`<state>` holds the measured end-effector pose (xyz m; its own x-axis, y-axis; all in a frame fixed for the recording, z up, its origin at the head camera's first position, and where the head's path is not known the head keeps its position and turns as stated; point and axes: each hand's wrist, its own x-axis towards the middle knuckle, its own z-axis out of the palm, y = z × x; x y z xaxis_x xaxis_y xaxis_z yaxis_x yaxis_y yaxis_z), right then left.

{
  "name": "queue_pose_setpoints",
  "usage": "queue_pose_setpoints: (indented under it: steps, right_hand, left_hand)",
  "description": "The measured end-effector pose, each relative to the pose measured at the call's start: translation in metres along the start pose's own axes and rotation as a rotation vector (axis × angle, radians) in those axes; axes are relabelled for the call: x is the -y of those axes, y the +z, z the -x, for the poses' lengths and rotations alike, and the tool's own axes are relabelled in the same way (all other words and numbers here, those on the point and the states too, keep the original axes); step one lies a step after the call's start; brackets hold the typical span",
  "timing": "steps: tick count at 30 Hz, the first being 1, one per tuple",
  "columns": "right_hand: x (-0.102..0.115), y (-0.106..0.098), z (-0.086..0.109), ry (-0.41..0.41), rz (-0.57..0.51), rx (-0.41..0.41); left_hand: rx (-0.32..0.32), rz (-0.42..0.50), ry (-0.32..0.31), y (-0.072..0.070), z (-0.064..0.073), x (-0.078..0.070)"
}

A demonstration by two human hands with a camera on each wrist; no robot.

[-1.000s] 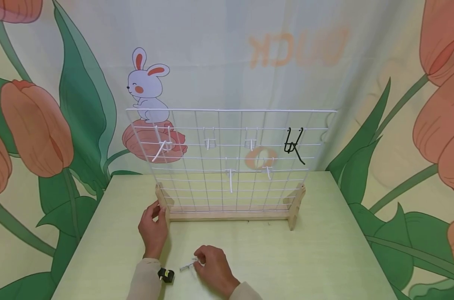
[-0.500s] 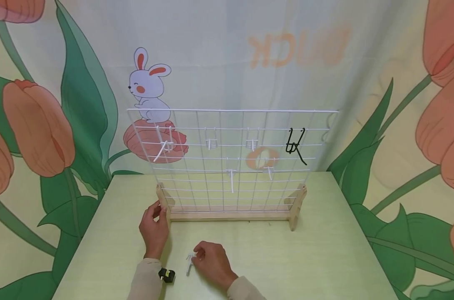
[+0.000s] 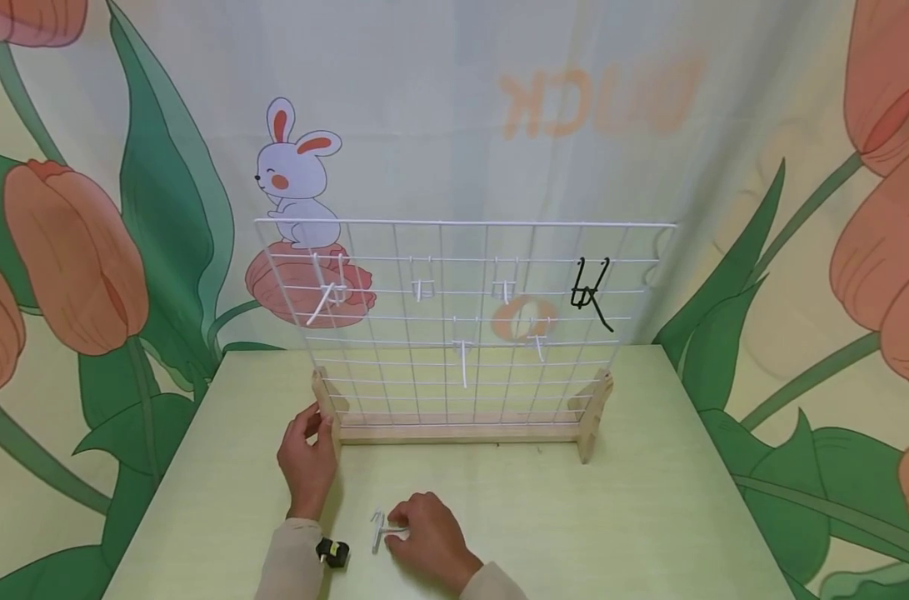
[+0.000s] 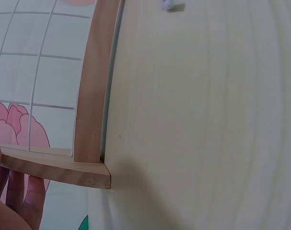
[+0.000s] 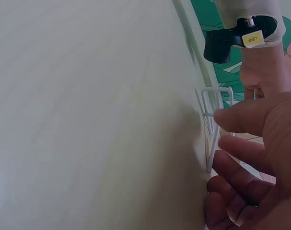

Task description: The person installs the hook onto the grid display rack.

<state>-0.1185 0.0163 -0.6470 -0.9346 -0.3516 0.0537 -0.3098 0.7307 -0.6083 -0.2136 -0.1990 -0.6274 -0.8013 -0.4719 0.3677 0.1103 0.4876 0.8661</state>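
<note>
My left hand grips the left end piece of the wooden stand. In the left wrist view its thumb and fingers lie on opposite sides of the wooden end piece. A white wire grid panel rises from the stand. Low over the table in front, my right hand pinches a white wire hook. Close up in the right wrist view, the same hook sits between thumb and fingertips, its squared wire end sticking out beyond them.
Several white hooks, among them a long one, hang on the grid, and a black hook hangs at its right. A pale table lies beneath. Behind it is a curtain printed with a rabbit and tulips. A black camera is on my left wrist.
The white hook has turned in my right fingers, from lying slanted to standing crosswise with its prong towards the hand. My left hand stays on the stand.
</note>
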Motion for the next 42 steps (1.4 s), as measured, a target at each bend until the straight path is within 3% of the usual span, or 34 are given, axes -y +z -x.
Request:
queue_pose_setpoints:
  steps: [8,13,20,28,38,42]
  right_hand:
    - [0.0,0.004,0.0,-0.05,0.117,0.027]
    - [0.0,0.002,0.001,-0.043,0.088,0.015]
    - [-0.003,-0.006,0.003,-0.054,-0.081,-0.005]
    - [-0.009,-0.006,0.003,-0.117,-0.238,-0.126]
    - [-0.011,-0.003,0.003,0.027,-0.523,-0.099]
    - [-0.01,-0.003,0.003,0.018,-0.565,-0.128]
  left_hand:
    - [-0.01,0.021,0.01,0.0,0.0,0.001]
    - [-0.011,0.03,0.02,-0.001,0.0,0.0]
    - [0.004,0.0,-0.004,-0.001,0.001,-0.001]
    - [-0.005,-0.002,-0.007,0.001,0.0,-0.003]
    - [0.006,0.001,-0.008,0.0,0.0,-0.004]
    - [0.005,-0.002,-0.004,-0.002,0.001,-0.004]
